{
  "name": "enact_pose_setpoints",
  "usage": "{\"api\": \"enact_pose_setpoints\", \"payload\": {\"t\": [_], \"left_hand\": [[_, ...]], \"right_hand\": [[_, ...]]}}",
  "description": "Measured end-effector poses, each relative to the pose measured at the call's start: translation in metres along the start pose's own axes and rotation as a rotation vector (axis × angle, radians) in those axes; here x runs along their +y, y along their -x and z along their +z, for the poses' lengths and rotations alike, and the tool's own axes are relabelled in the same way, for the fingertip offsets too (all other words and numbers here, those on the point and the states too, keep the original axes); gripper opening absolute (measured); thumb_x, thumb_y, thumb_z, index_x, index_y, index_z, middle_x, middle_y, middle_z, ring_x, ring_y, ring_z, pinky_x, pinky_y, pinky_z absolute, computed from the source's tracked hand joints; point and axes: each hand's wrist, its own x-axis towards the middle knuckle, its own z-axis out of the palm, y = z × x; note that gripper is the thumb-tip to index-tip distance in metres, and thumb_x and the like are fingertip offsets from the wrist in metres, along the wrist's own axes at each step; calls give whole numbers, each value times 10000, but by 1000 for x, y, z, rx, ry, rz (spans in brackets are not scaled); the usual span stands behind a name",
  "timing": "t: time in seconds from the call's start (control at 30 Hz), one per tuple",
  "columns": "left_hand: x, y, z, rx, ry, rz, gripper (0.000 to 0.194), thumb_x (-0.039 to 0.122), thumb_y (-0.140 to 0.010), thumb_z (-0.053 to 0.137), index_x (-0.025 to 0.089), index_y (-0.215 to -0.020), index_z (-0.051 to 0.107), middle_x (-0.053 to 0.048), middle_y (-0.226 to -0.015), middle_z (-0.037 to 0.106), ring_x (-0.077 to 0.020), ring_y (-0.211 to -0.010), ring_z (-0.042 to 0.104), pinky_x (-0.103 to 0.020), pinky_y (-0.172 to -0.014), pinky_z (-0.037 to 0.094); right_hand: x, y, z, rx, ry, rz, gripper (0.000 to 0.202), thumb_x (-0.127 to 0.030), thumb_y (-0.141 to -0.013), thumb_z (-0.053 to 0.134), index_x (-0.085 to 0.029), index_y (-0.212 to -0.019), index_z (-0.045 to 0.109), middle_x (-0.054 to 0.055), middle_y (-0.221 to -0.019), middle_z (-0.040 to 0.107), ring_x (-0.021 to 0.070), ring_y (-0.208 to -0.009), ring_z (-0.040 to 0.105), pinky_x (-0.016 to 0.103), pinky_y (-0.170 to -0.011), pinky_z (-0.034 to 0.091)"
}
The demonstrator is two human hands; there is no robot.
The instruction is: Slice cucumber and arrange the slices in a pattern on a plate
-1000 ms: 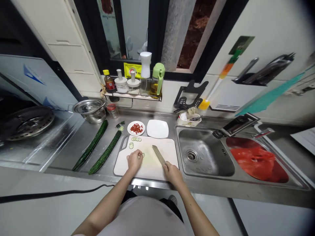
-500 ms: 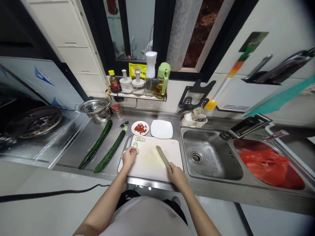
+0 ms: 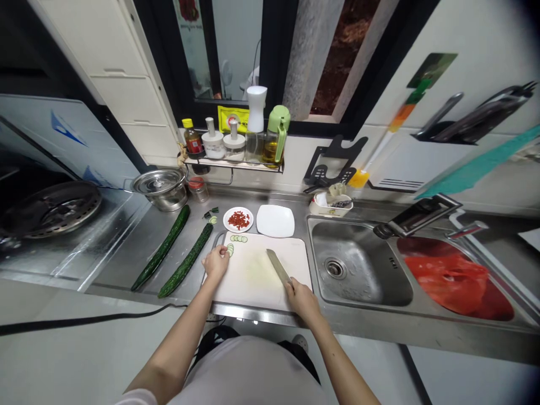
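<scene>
The right hand (image 3: 302,298) was closed round a knife (image 3: 277,265), whose blade sat over the cutting board (image 3: 265,295), its long axis slanting and its tip pointing away and leftward. Slightly farther off, the left hand (image 3: 216,264) had its fingers drawn narrow at some cucumber slices (image 3: 230,248) near the board's left edge; whether they gripped one could not be told. Two cucumbers (image 3: 185,261) beside the board ran from near left to far right. Beyond, the red label (image 3: 195,144) on a yellow-capped bottle (image 3: 192,134) was too small to read.
</scene>
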Motion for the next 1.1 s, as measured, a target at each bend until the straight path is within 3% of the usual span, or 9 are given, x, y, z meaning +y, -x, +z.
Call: {"api": "enact_pose_setpoints", "payload": {"t": [0.33,0.57,0.77,1.1], "left_hand": [[8,1,-2,79,5,46,218,309,-854,498,275,-966,681,-35,-981,696,-258,-1027,571,-414,-911,335],[39,-11,5,24,-63,179,243,369,-871,492,267,-991,678,-66,-973,686,-277,-1024,549,-419,-911,308],[61,-23,19,8,-269,270,326,396,-881,478,298,-1133,659,-91,-1133,637,-296,-1081,499,-431,-901,294],[63,-32,27,-6,-355,344,286,327,-884,479,270,-1083,677,-107,-1139,614,-293,-1080,480,-432,-892,289]], "right_hand": [[0,-1,-1,-18,-4,5,350,-370,-984,265,-216,-1135,541,86,-1011,699,210,-936,647,269,-671,366],[0,0,0,-11,-9,8,340,-358,-980,273,-217,-1131,544,86,-996,701,209,-928,650,268,-671,360],[0,0,0,-8,-28,11,343,-373,-981,274,-215,-1117,547,90,-992,697,211,-928,644,272,-685,364],[2,-1,4,15,-41,16,345,-356,-975,282,-196,-1131,544,98,-997,698,218,-925,647,282,-694,369]]}}
